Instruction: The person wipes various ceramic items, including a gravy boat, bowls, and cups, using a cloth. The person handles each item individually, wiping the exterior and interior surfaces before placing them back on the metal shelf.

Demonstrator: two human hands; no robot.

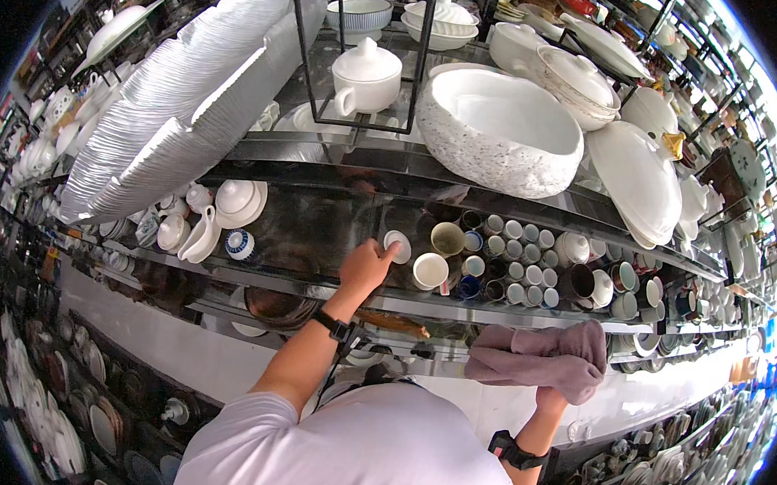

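My left hand (367, 262) grips a small round white dish or lid (398, 247) by its edge, over the dark glass shelf (309, 228). Right of it on that shelf stand a white cup (431, 272), an olive-coloured bowl or cup (447, 239) and rows of small cups (513, 251). A mauve cloth (538, 358) is bunched over my right hand (552, 398), in front of the shelf's edge; most of those fingers are hidden by it. A blue-and-white patterned small pot (239, 244) stands to the left, beside a white lidded dish (239, 201).
Above, the upper glass shelf holds a speckled white bowl (500, 132), a lidded white cup (366, 78) in a black metal frame (413, 97), a silver leaf-shaped tray (177, 96) and white tureens (636, 177). Lower shelves with stacked dishes lie on both sides behind me.
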